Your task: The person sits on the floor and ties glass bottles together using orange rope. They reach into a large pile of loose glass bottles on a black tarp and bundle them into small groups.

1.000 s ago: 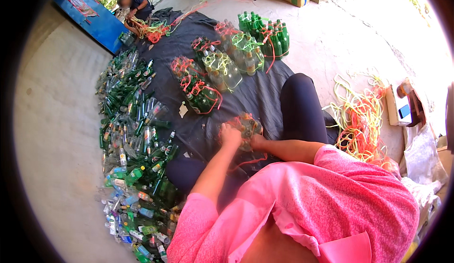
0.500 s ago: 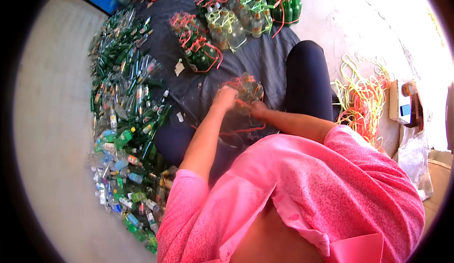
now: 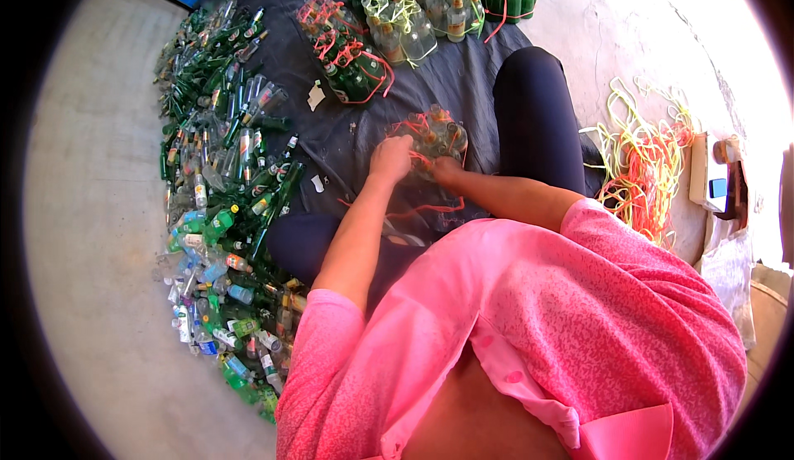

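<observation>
Between my legs stands a bundle of clear glass bottles [image 3: 447,134] on the dark sheet, with red string [image 3: 420,159] running over and around it. My left hand [image 3: 391,159] is closed at the bundle's left side, at the string. On the near side my right hand [image 3: 447,170] is closed too, at the string's other part; its fingertips are mostly hidden. A loose tail of red string [image 3: 426,208] trails toward me below both hands.
Tied bundles of green bottles [image 3: 351,75] and clear bottles [image 3: 401,30] stand ahead. A long heap of loose bottles [image 3: 223,137] lies to the left. Yellow and red strings [image 3: 645,170] are piled on the right, beside a white box [image 3: 707,172]. Paper scraps [image 3: 316,96] dot the dark sheet [image 3: 331,141].
The view has tilted slightly, so the far bundles sit higher in it. Both hands stay at the clear bottle bundle, with only a small shift.
</observation>
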The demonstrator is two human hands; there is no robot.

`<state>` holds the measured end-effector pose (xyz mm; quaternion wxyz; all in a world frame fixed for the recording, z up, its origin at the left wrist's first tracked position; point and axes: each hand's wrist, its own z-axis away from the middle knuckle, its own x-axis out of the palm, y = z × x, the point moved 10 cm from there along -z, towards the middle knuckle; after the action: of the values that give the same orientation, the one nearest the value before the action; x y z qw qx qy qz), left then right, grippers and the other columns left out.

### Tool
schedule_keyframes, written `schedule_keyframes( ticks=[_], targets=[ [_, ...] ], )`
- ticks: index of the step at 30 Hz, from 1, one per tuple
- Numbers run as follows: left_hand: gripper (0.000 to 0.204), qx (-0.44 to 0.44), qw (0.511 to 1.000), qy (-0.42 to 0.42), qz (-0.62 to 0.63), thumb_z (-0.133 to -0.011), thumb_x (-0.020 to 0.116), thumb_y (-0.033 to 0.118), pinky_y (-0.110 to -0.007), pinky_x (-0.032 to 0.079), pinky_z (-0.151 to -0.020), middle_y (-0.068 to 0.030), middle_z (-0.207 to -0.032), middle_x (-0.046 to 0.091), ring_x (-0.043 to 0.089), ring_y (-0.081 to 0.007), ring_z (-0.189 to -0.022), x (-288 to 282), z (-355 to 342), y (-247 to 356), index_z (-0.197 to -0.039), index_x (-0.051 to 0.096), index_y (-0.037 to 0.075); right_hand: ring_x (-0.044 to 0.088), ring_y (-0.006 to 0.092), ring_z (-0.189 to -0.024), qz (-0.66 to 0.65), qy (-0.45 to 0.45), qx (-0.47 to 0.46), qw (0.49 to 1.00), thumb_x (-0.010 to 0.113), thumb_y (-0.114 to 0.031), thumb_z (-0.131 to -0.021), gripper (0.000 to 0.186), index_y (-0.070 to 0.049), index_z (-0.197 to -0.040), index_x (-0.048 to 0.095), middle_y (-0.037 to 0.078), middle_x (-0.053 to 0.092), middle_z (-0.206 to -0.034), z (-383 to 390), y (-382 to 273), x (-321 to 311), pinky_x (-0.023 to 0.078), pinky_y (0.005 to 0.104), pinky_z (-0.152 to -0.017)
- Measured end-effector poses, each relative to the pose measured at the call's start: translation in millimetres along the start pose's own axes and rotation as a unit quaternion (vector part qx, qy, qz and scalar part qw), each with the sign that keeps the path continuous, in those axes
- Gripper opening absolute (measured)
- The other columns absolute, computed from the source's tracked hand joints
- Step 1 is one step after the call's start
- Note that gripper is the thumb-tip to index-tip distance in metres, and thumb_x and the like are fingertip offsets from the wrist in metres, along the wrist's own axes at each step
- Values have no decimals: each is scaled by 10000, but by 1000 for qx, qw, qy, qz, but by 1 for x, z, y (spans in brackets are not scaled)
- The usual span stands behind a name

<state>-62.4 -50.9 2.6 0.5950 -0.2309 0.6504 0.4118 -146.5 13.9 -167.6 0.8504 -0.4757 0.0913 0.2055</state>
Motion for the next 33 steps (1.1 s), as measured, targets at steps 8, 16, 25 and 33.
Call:
schedule_keyframes(
  ticks=[8, 16, 25, 33],
  targets=[
    [141, -83, 994, -34, 61, -785, 682, 135, -467, 520, -868, -171, -970, 696, 655, -382, -990, 12, 1, -24, -891, 717, 48, 637, 256, -822, -62, 12, 24, 998, 569, -271, -938, 305, -26, -1030, 723, 157, 685, -931, 7, 0, -7, 488, 456, -713],
    [101, -278, 853, -128, 423, -905, 611, 92, -285, 464, -480, -73, -839, 694, 637, -109, -595, 45, 14, -46, -956, 682, 41, 676, 374, -1056, 14, -45, 19, 999, 513, -407, -978, 428, -86, -1161, 730, 219, 692, -1162, -2, -1, 9, 506, 484, -885],
    [132, -109, 984, -52, 129, -912, 580, 107, -455, 516, -797, -160, -978, 671, 659, -349, -938, 22, 6, -54, -1023, 642, 70, 638, 226, -687, 6, 4, -16, 1000, 630, -216, -820, 172, -58, -770, 676, 121, 603, -692, -9, -2, 9, 482, 392, -594],
    [167, -59, 996, 47, 37, -923, 508, 81, -477, 517, -875, -178, -1053, 665, 640, -388, -1009, -4, 3, -29, -1007, 650, 58, 615, 260, -760, -192, 80, 81, 975, 657, -258, -858, 239, -25, -840, 708, 137, 642, -817, -6, 20, 4, 471, 442, -679]
  ],
)
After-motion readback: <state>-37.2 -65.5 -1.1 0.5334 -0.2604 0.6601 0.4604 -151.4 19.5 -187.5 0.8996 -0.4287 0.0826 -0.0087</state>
